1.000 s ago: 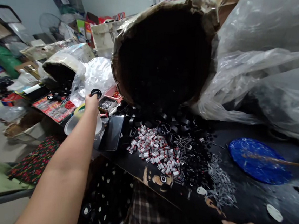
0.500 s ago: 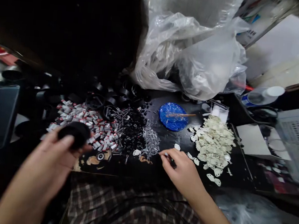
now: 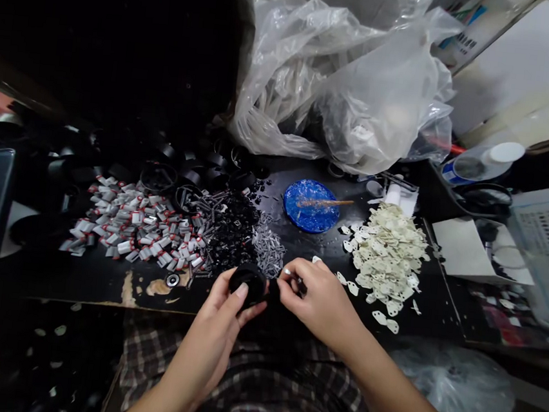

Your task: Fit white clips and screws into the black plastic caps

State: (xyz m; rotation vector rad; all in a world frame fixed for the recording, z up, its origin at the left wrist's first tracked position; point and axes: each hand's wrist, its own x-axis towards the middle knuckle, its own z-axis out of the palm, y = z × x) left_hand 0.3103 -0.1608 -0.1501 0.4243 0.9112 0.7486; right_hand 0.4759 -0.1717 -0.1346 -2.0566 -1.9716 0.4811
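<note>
My left hand (image 3: pixel 222 321) is closed round a black round cap-like part (image 3: pixel 247 286), thumb on its near face. Close to its right side, my right hand (image 3: pixel 317 297) is pinched, with something small and dark with a bright end between the fingers; its kind is mostly hidden. Just beyond both hands lies a heap of small grey plastic pieces (image 3: pixel 269 247). Left of that are a heap of small black parts (image 3: pixel 234 231), several springs (image 3: pixel 206 209), and a spread of grey-white blocks with red edges (image 3: pixel 141 222).
A blue round lid (image 3: pixel 309 219) with a wooden stick (image 3: pixel 326 203) across it sits behind the hands. Pale flat plates (image 3: pixel 389 256) are heaped to the right. Clear plastic bags (image 3: pixel 334 89) stand at the back. Black rings (image 3: pixel 158 177) lie behind the blocks.
My left hand has brought the black round part from the left across to the middle, beside my right hand. The right hand stays pinched in nearly the same place. The view has shifted slightly.
</note>
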